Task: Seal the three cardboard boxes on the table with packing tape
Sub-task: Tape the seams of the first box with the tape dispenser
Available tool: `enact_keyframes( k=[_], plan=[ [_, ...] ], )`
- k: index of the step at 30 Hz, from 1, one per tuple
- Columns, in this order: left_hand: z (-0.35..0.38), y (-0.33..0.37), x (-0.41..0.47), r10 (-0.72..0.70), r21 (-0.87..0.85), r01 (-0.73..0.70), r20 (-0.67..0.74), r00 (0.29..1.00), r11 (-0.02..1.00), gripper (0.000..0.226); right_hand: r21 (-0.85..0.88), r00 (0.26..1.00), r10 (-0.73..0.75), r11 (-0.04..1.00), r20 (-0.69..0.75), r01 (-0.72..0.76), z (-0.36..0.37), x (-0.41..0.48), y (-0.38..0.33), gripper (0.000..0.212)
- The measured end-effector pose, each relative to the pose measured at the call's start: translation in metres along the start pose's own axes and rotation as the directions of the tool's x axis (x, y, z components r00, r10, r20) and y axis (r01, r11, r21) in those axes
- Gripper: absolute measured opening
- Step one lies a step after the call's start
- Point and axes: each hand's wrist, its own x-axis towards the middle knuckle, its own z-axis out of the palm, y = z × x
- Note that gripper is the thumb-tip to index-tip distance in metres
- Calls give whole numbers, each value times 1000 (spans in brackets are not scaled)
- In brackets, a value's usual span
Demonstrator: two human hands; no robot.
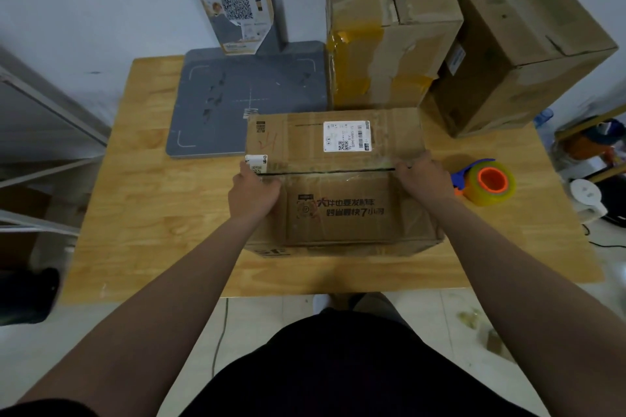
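Observation:
A flat cardboard box with a white shipping label lies in the middle of the wooden table, its two top flaps meeting at a dark seam. My left hand presses on the left end of that seam, and my right hand presses on the right end. A roll of clear packing tape on an orange and blue dispenser stands on the table just right of my right hand. Two taller cardboard boxes stand behind: one with yellowish tape, the other at the far right.
A grey scale platform with an upright post and a torn QR poster occupies the back left of the table. Metal shelving stands to the left. A water bottle and clutter sit on the floor at the right.

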Motion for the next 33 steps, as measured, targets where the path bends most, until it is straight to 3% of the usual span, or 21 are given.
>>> enact_keyframes(
  k=[4,12,17,20,23,29,33],
  plan=[
    [1,1,1,-1,45,2,-27,1000,999,90,16,999,38,999,9,-38,-1,9,-3,89],
    [2,8,5,-39,62,40,-26,999,997,89,162,997,29,986,68,-40,-1,11,8,80],
    [4,13,4,-68,57,66,30,997,996,108,185,995,44,981,93,-60,-4,13,5,85],
    [5,13,-4,-50,124,44,53,997,991,117,180,988,-48,983,146,21,-8,4,11,82],
    [7,17,-12,-61,167,47,80,995,985,110,93,973,-88,993,213,70,-11,-8,23,77],
    [18,46,-56,6,264,-44,143,990,964,70,-49,959,-52,996,280,69,-21,-19,40,80],
    [37,70,-102,50,264,-117,248,968,957,66,-58,932,-94,991,350,121,-32,-21,53,87]
  ],
)
